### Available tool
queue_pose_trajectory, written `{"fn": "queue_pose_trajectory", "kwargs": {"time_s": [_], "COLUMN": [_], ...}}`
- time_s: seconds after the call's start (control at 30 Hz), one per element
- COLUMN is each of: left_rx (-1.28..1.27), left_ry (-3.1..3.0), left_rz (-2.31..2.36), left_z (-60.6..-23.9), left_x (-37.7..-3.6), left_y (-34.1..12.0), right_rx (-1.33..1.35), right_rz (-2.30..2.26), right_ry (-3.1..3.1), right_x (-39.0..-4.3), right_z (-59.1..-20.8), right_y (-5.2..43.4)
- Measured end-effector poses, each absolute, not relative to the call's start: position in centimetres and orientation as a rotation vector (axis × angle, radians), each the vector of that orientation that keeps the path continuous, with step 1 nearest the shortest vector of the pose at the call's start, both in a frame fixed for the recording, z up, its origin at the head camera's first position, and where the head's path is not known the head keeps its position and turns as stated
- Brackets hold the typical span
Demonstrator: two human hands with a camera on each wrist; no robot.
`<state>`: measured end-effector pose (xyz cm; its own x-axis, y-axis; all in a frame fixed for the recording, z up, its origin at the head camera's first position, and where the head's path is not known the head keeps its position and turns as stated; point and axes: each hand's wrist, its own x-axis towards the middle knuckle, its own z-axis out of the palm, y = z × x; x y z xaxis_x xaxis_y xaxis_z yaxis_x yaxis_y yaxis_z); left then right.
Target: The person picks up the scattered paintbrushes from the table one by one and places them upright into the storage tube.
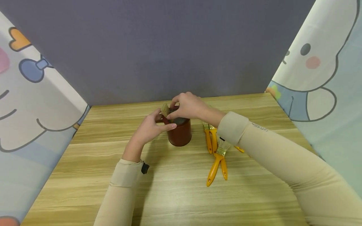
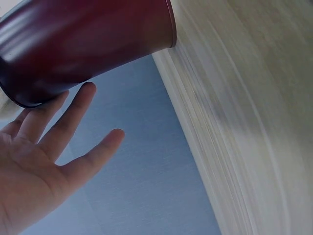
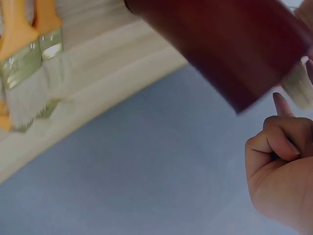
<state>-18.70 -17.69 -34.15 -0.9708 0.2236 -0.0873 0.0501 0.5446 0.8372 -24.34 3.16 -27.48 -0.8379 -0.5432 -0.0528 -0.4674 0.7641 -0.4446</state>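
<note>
A dark red can point(image 1: 179, 133) stands upright on the table, with the tan bristles of a paintbrush point(image 1: 165, 110) sticking up above its left rim. My left hand point(image 1: 150, 127) holds the can near the top: the thumb lies along the front and fingers reach round the far side. In the left wrist view, fingertips point(image 2: 88, 88) meet the can's wall while the little finger stands apart. Over the can's mouth, my right hand point(image 1: 189, 106) has its thumb and fingers bent beside the bristles. Whether it pinches the brush is hidden. The brush's lower part is inside the can.
Several paintbrushes with orange handles point(image 1: 215, 169) lie in a loose group right of the can, partly under my right forearm. A grey wall point(image 1: 181, 56) rises behind the wooden table point(image 1: 107, 175). Cartoon-printed panels point(image 1: 319, 69) flank both sides.
</note>
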Motion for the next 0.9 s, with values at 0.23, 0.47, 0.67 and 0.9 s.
{"fn": "queue_pose_trajectory", "kwargs": {"time_s": [0.23,0.47,0.67,0.9], "left_rx": [0.197,0.153,0.165,0.165], "left_ry": [2.593,2.603,2.628,2.625], "left_rz": [1.394,1.375,1.373,1.383], "left_z": [-34.3,-34.3,-34.3,-34.3], "left_x": [-18.9,-18.8,-18.9,-19.0], "left_y": [-17.7,-17.9,-18.1,-18.2], "right_rx": [-0.661,-0.539,-0.429,-0.426], "right_rz": [-0.612,-0.6,-0.54,-0.44], "right_ry": [2.823,2.845,2.857,2.86], "right_x": [-25.0,-26.4,-27.0,-26.9], "right_z": [-24.6,-24.8,-28.7,-33.7], "right_y": [7.2,14.0,18.7,22.3]}}
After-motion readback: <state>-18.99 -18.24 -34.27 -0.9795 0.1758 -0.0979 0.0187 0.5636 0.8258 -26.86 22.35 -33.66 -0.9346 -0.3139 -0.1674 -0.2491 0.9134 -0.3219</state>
